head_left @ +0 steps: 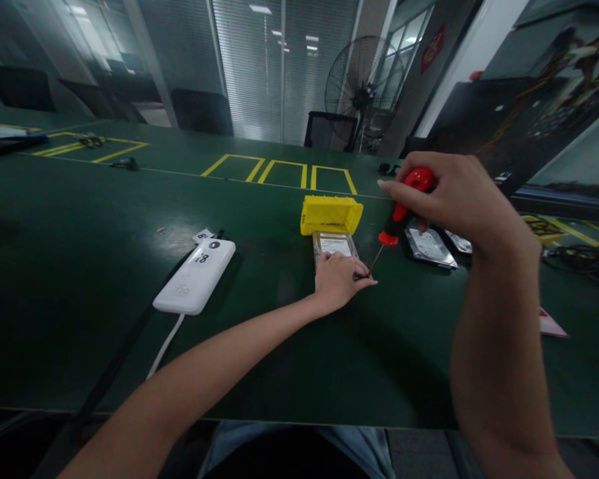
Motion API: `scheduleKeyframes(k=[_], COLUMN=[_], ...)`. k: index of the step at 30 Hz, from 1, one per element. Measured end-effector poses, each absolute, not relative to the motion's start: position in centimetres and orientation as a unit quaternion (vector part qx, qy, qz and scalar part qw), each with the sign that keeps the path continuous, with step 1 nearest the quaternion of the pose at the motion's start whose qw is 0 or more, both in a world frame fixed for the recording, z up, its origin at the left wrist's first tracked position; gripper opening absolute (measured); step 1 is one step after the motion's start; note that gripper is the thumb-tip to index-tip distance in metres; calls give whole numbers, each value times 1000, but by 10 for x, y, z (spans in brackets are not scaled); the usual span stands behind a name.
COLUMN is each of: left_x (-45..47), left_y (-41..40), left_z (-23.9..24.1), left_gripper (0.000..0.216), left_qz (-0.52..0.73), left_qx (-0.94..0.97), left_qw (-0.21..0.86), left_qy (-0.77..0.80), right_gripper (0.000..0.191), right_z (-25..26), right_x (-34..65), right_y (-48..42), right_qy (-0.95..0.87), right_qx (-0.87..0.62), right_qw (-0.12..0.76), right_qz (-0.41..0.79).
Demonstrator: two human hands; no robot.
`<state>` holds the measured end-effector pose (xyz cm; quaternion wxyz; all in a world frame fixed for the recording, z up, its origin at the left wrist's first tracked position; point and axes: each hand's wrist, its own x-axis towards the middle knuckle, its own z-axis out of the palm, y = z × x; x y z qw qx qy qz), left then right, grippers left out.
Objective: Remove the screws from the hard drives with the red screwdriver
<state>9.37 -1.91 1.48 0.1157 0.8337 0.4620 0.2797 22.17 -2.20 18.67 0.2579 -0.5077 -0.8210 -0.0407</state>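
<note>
A hard drive (334, 243) with a white label lies on the green table, its near part covered by my left hand (337, 276). That hand's fingers are closed over the drive and reach its right edge. My right hand (436, 193) is raised to the right, gripping the red and black handle of a screwdriver (396, 221). The screwdriver's thin shaft slants down to the left, and its tip is at the left fingertips by the drive's edge. Whether the tip sits in a screw is hidden. Directly behind the drive, a yellow plastic bin (329, 216) touches or nearly touches it.
More hard drives (430, 247) lie right of the screwdriver, partly behind my right arm. A white power bank (196, 276) with a white cable rests at left. Black cables (586, 263) lie at far right. Yellow tape outlines (282, 162) mark the table's far side.
</note>
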Motion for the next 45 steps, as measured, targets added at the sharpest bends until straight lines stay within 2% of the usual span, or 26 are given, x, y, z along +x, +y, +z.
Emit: scheduleKeyframes(k=[6, 12, 19, 31, 38, 45], left_x=[92, 92, 91, 92, 93, 92], left_y=[-21, -19, -19, -19, -20, -18], left_z=[16, 14, 14, 14, 14, 13], left_gripper=[24, 22, 21, 20, 27, 16], left_qz=[283, 294, 286, 286, 293, 282], left_qx=[834, 833, 835, 831, 826, 830], left_qw=[120, 118, 123, 122, 125, 129], left_qy=[458, 454, 454, 462, 465, 463], right_gripper=[31, 38, 21, 41, 22, 27], right_z=[186, 187, 187, 184, 183, 184], right_x=[224, 228, 234, 235, 237, 235], right_y=[-22, -21, -19, -15, -14, -16], right_qy=[-815, -817, -826, -813, -821, -848], right_qx=[-515, -522, -511, -523, -506, -470], right_qw=[263, 246, 236, 253, 260, 246], right_qz=[-23, -3, 16, 25, 49, 23])
